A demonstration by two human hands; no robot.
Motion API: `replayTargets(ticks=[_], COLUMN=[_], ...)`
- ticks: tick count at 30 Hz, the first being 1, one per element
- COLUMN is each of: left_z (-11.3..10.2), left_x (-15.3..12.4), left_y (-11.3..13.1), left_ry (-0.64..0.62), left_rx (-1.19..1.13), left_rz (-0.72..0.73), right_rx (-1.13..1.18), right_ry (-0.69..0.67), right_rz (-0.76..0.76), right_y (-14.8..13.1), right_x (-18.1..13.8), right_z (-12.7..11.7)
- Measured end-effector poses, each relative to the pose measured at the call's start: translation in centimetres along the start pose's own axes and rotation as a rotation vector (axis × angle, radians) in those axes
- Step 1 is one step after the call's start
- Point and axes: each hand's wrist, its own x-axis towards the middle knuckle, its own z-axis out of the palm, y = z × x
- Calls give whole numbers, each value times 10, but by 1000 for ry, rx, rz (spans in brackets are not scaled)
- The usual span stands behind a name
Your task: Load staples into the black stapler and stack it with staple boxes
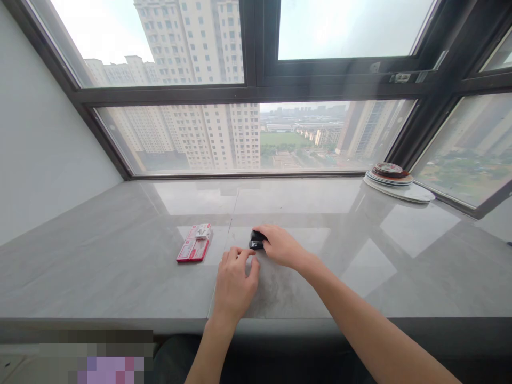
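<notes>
My right fingers (267,233) are curled down over a small black stapler (256,239), closed on its rear half, with my right hand (280,247) covering most of it. Only its near-left end shows. My left fingers (237,255) are loosely bent and a little apart, holding nothing. Their tips are just beside that exposed end, and I cannot tell if they touch it. The stapler sits mid-surface on the glossy grey stone surface (120,261). I judge it light, rigid and smooth-shelled, hinged, so best held by its two long sides. Left of my left hand (234,284) lies a flat red-and-white packet (191,250) with a little white box (203,231) on its far end. Far right, by the window, is a stack of round plates (394,180)
</notes>
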Motion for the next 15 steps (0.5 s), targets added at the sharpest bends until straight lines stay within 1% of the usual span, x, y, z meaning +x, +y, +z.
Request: replayTargets(ticks=[2, 4, 6, 9, 12, 15], left_z=[5, 10, 15, 20, 23, 23], left_x=[-2, -4, -7, -7, -6, -4], left_y=[2, 4, 4, 2, 1, 1], left_ry=[-22, -91, -146, -191, -204, -202], left_rx=[69, 131, 185, 230, 254, 271], left_rz=[48, 104, 118, 93, 58, 31], right_rx=[53, 64, 25, -31, 34, 230], right_ry=[85, 173, 261, 339, 427, 570], right_rz=[10, 43, 92, 157, 172, 177], right_y=[1, -2, -8, -17, -19, -11], right_x=[-13, -18, -17, -10, -4, -7], right_z=[5, 14, 23, 32, 31, 21])
